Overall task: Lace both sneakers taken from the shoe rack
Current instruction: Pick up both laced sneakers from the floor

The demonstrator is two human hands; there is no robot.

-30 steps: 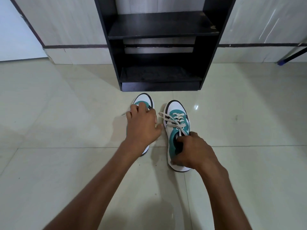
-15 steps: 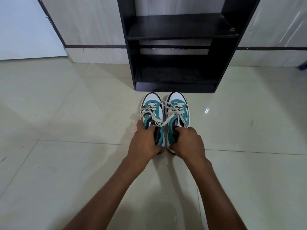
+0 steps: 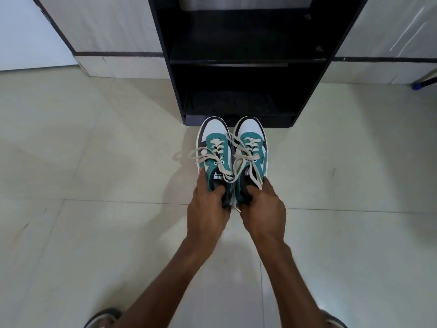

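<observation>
Two white-and-teal sneakers are held side by side, toes pointing at the black shoe rack [image 3: 238, 60]. My left hand [image 3: 208, 209] grips the heel opening of the left sneaker [image 3: 214, 147]. My right hand [image 3: 262, 209] grips the heel opening of the right sneaker [image 3: 251, 147]. Cream laces [image 3: 233, 162] run through the eyelets of both, with loose ends crossing between them and trailing to the left. Both heels are hidden by my hands.
The rack's shelves hold nothing that I can see, and its base [image 3: 238, 120] is just beyond the toes. Pale floor tiles [image 3: 94, 162] spread all around. My feet in sandals [image 3: 104, 318] show at the bottom edge. A blue-tipped furniture leg [image 3: 423, 82] is at far right.
My left hand shifted from the top of the left sneaker to its heel. The two sneakers came together and moved closer to the rack, both gripped at the heels.
</observation>
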